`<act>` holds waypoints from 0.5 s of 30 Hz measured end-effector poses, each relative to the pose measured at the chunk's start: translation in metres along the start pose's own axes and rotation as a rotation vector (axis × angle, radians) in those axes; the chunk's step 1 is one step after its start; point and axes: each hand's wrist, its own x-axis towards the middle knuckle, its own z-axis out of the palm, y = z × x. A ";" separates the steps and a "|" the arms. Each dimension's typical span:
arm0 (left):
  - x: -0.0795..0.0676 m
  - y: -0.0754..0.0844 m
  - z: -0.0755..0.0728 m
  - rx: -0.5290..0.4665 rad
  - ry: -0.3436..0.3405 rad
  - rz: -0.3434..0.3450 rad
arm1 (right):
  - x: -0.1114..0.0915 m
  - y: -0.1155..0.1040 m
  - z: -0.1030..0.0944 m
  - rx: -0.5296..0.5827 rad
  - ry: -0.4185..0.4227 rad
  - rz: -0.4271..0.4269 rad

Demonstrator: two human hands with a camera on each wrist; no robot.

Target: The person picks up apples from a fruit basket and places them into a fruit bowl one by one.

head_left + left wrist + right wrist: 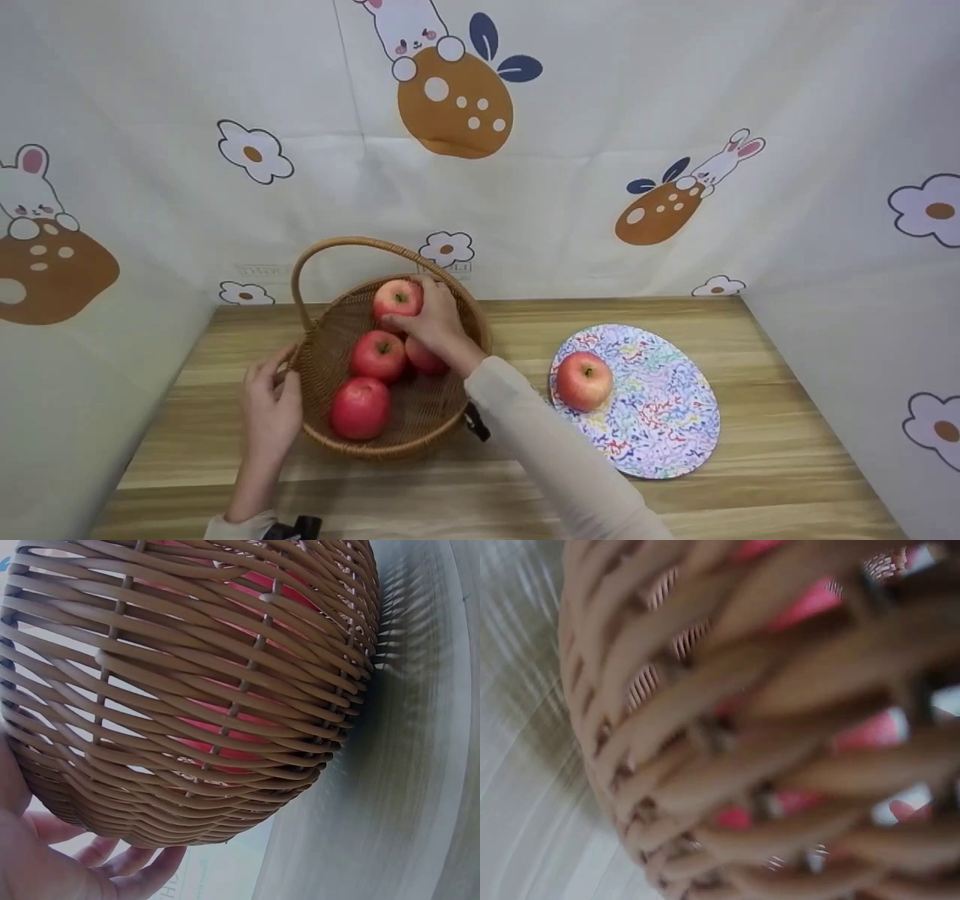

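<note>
The brown wicker basket [420, 448] has a tall arched handle and several red apples inside. In the head view my right hand [433, 319] reaches over the basket's right side and grips a red apple [391, 300] at the back, thumb in front and fingers on its right. Under that hand a red apple [426, 358] is partly hidden. Beside it are a second apple [379, 356] and, nearer me, another apple [361, 409]. My left hand [271, 401] touches the basket's left side near the rim. In the left wrist view, its loosely extended fingers [154, 874] lie along the woven wall.
To the right of the basket, a rounded board [660, 427] with a colourful squiggle pattern lies on the wood-grain table [780, 450], with one red apple [584, 382] at its left edge. Pale printed cloth [570, 180] walls in the table at the back and sides.
</note>
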 end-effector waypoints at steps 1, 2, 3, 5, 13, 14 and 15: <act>0.000 0.000 0.000 0.000 -0.001 -0.003 | 0.001 0.001 0.001 0.001 0.001 0.000; 0.000 0.000 0.000 0.002 -0.002 -0.005 | 0.002 0.001 0.001 0.005 -0.001 0.002; 0.000 0.000 0.000 0.003 -0.002 -0.006 | 0.002 0.002 0.001 0.006 -0.001 0.001; 0.000 0.000 0.000 0.006 0.000 -0.007 | 0.003 0.003 0.002 0.007 -0.003 0.004; 0.000 -0.003 0.002 0.000 0.018 0.019 | 0.007 0.006 0.005 0.024 -0.013 0.001; 0.000 -0.003 0.002 -0.002 0.020 0.026 | 0.007 0.007 0.006 0.018 -0.023 0.001; 0.000 -0.003 0.002 -0.002 0.024 0.032 | 0.007 0.008 0.006 0.014 -0.034 -0.002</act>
